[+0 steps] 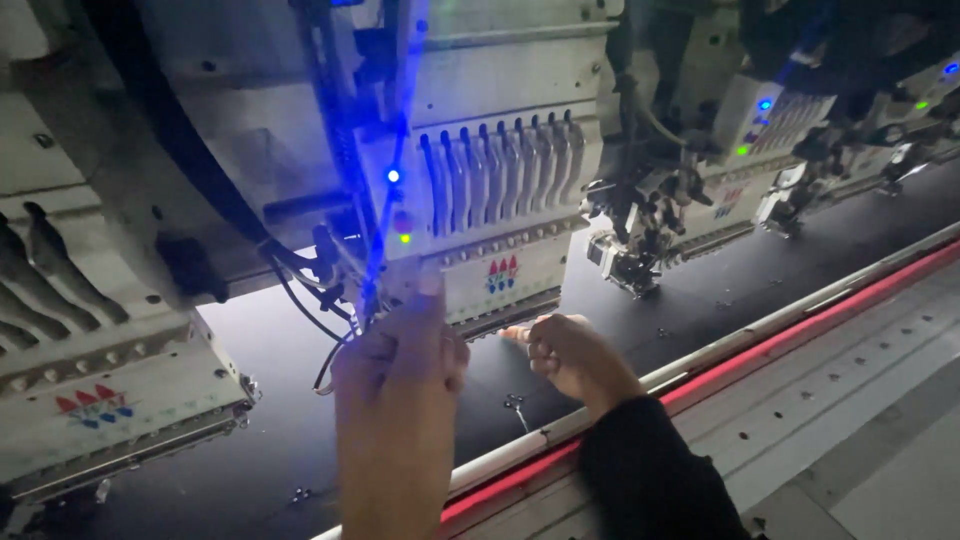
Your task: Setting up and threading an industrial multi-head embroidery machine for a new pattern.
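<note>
Fingers [432, 285] of your left hand [400, 400] pinch thread at the embroidery head [490, 210]. Your right hand [570, 355] is curled shut beneath it, contents unclear. Threading looks unfinished.

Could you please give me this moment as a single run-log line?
left hand: raised at embroidery head | right hand: under head, over black fabric

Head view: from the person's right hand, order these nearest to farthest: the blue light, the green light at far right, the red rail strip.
From the right hand:
1. Red rail strip, just below and right of it, along the table edge.
2. Blue light, up and left on the nearest machine head.
3. Green light, far upper right.
</note>
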